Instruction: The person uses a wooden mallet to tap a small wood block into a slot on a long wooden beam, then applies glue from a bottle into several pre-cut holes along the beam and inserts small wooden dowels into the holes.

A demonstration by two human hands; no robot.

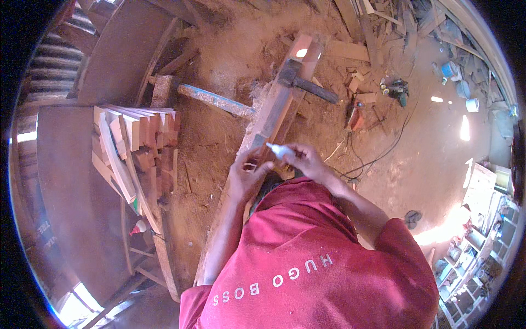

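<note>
My right hand (304, 161) is closed around a small white squeeze bottle (281, 151), its narrow nozzle pointing left over a long timber beam (271, 118). Close by on the left, my left hand (244, 174) lies at the beam with thumb and fingers apart. A small bright patch shows between them, and part of the fingers is hidden. Farther up the beam rests a dark-headed mallet (290, 73), with its handle sticking out to the right. My red shirt covers the near part of the beam.
Cut wooden pieces (143, 134) are stacked at left, with a red-capped white bottle (139, 227) below. A paint-flecked bar (216, 100) meets the beam. An orange power tool (356, 116) and black cables (378, 160) lie on the dusty floor; scrap wood (416, 27) heaps far right.
</note>
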